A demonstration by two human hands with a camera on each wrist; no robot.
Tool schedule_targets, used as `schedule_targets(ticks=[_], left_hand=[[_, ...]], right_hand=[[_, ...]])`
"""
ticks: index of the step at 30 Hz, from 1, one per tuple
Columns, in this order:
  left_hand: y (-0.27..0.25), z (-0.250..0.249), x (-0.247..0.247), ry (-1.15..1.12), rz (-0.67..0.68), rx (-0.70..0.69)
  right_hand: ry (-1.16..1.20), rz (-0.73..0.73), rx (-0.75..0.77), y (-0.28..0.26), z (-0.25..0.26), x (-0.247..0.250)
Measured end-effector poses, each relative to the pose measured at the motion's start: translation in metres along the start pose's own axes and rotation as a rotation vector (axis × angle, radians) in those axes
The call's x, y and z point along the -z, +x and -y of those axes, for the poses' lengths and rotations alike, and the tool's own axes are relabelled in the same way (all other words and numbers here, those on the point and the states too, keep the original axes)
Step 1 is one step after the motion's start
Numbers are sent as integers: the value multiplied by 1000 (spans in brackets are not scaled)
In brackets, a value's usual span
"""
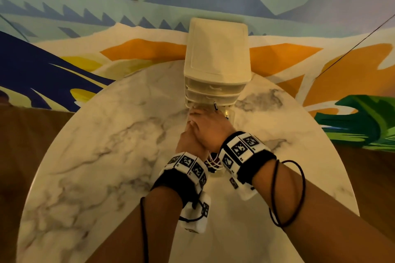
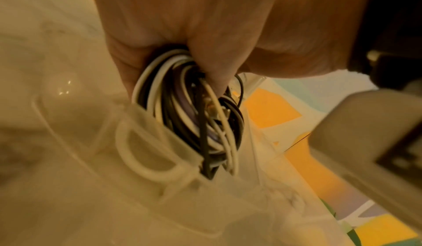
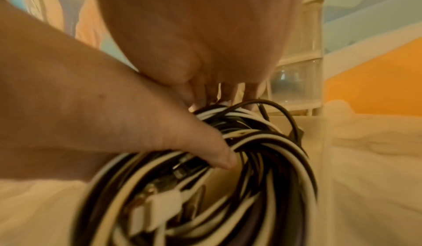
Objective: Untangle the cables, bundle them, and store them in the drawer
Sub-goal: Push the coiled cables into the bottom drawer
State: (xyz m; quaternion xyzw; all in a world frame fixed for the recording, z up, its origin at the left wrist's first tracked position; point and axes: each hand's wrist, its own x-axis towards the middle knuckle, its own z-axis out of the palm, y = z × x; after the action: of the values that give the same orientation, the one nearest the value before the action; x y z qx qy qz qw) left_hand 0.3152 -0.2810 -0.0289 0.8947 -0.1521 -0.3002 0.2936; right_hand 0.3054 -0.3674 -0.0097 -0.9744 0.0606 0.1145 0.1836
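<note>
Already the cables [image 3: 228, 159] sit gathered into one coil of black and white loops, so I judge the untangling and bundling to be done, though I see no tie around them. My left hand [image 2: 182, 38] has its fingers curled round the top of the coil, gripping it from above. My right hand [image 1: 210, 127] lies over the left, its fingertips [image 3: 228, 94] pressing down on the upper loops; whether they actually close on a strand I cannot tell. From the left wrist view the coil stands on edge, its lower part behind the translucent front wall of the pulled-out drawer [image 2: 160, 150], so it is partly inside. That drawer belongs to the small plastic drawer unit [image 1: 215, 57] at the far edge of the marble worktop [image 1: 96, 134]. What remains, as I read it, is laying the coil flat, tucking in the stray black plug end [image 1: 215, 105], letting go, and pushing the drawer closed.
</note>
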Motion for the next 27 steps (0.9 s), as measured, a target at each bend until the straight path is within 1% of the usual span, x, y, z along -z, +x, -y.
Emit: schedule_targets(ticks=[3, 6, 9, 12, 13, 15, 16, 18, 20, 23, 25, 27], left_hand=[[-3, -1, -3, -122, -59, 4], [0, 0, -4, -242, -79, 28], [6, 4, -3, -276, -41, 38], [11, 6, -5, -252, 4, 48], [11, 7, -6, -241, -12, 65], [4, 8, -8, -338, -72, 80], [0, 8, -11, -402, -122, 48], [-7, 10, -16, -444, -197, -43], [-6, 14, -23, -387, -233, -111], [-4, 17, -29, -173, -279, -213], [-5, 21, -32, 5, -290, -296], [-4, 26, -38, 214, -327, -404]], right_hand=[[-12, -10, -34, 6, -8, 0], [-2, -25, -72, 9, -13, 0], [-48, -44, -74, 12, -13, -2], [-19, -81, -62, 12, -15, -6], [-15, -106, -59, 11, -17, -8], [-41, -143, -60, 10, -19, -11], [-49, -148, -69, 11, -20, -12], [-63, -137, -95, 15, -17, -12], [-90, -114, -110, 19, -13, -11], [-36, -54, -120, 22, -12, -11], [97, -47, -122, 22, -16, -13], [266, -127, -95, 18, -22, -14]])
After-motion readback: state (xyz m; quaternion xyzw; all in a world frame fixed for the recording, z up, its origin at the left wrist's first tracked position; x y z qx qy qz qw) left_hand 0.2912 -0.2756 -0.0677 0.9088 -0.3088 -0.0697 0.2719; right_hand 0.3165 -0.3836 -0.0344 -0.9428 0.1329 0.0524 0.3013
